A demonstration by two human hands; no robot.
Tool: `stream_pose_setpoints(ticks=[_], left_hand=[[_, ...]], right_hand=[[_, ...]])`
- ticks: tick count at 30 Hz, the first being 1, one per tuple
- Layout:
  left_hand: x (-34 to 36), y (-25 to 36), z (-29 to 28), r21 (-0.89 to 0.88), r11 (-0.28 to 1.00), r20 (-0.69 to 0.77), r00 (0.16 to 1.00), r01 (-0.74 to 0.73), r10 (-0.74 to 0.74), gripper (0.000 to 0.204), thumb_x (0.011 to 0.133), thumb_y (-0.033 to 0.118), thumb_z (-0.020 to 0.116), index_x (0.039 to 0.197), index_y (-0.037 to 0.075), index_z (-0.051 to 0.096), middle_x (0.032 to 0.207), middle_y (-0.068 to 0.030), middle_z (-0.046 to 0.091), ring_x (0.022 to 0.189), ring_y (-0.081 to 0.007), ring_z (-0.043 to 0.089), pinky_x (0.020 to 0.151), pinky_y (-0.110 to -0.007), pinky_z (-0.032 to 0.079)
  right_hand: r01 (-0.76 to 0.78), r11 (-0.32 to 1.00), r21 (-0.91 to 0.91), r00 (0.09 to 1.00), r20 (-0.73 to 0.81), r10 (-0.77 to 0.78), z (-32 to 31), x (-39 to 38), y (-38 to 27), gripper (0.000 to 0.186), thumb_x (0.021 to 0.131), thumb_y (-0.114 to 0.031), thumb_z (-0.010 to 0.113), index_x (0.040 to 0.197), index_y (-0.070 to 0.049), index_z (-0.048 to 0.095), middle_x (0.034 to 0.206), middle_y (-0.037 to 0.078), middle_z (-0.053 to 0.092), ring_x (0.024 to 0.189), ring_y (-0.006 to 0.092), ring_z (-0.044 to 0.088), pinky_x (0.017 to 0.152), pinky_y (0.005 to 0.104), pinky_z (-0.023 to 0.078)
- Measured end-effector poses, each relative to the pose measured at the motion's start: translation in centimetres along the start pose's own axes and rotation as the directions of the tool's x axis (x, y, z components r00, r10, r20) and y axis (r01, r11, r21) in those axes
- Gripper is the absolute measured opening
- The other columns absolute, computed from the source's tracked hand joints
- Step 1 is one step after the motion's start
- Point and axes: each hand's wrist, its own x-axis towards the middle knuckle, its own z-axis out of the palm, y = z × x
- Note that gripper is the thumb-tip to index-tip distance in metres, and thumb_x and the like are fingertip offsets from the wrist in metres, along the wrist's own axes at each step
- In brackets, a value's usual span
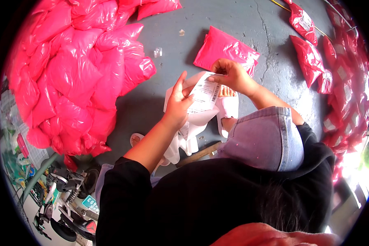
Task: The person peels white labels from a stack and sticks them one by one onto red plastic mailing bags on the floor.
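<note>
Between my hands is a strip of white shipping labels (201, 98), printed with black text and a barcode. My left hand (177, 104) grips its left side, the thumb in front and some fingers hidden behind the paper. At the upper right corner, my right hand (233, 76) pinches the label's edge between thumb and fingers. The strip's lower end curls and hangs in folds towards the floor between my feet. Just beyond my hands, a plump pink plastic mailer bag (225, 48) lies flat on the floor, partly covered by my right hand.
A tall heap of pink bags (76, 78) rises at the left. More pink bags (345, 82), many bearing white labels, crowd the right side. A parked scooter (71, 201) stands at lower left beside a pale plastic crate (33, 143). The grey floor (168, 30) has a crack.
</note>
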Motion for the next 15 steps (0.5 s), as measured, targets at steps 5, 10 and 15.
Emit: stream_pose_setpoints(ticks=[5,10,15], left_hand=[[2.1,1.8,-0.8,0.314,0.941,0.040,0.988,0.130,-0.150,0.078,0.076,0.001,0.055,0.137,0.011,0.008,0.115,-0.0138,0.047,0.098,-0.0161,0.049,0.083,-0.028,0.040],[4.3,4.7,1.5,0.543,0.834,0.101,0.978,0.101,-0.184,0.076,0.076,0.005,0.060,0.136,0.005,0.013,0.125,-0.0132,0.038,0.110,-0.0182,0.043,0.091,-0.030,0.036],[5.9,3.9,0.7,0.516,0.826,0.031,0.959,0.226,-0.282,0.039,0.078,0.011,0.061,0.110,-0.003,0.044,0.099,-0.0110,0.055,0.087,-0.0154,0.055,0.075,-0.029,0.046]], right_hand=[[0.004,0.998,0.070,0.994,-0.112,0.004,0.3,0.5,1.6,0.019,0.072,-0.006,0.068,0.081,-0.001,0.052,0.070,-0.001,0.056,0.065,0.0039,0.053,0.056,0.0181,0.044],[0.019,0.997,0.073,0.982,-0.188,-0.005,0.6,0.6,0.9,0.017,0.073,-0.005,0.067,0.078,-0.001,0.051,0.070,0.001,0.058,0.064,0.0049,0.054,0.056,0.0179,0.044],[0.036,0.994,0.108,0.966,-0.258,-0.007,0.5,0.6,0.7,0.017,0.073,-0.007,0.068,0.079,-0.002,0.052,0.070,0.001,0.057,0.063,0.0047,0.053,0.055,0.0180,0.044]])
